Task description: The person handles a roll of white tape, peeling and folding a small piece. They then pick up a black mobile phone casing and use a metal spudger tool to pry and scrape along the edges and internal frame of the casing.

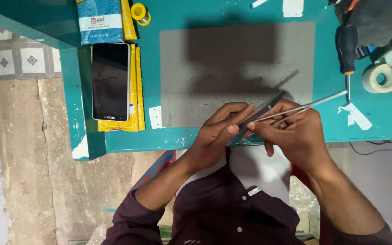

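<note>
Two hands, one tweezers, one dark strip.
My left hand (221, 129) pinches the dark strip (263, 111); my right hand (296, 134) grips the tweezers (314, 103) over the table's near edge (159, 145), grey mat (237, 59) bare.

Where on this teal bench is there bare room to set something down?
The grey mat is bare above both hands, left hand and right hand. A teal strip between the phone and the mat is free. Right edge is crowded: screwdriver, tape roll.
</note>
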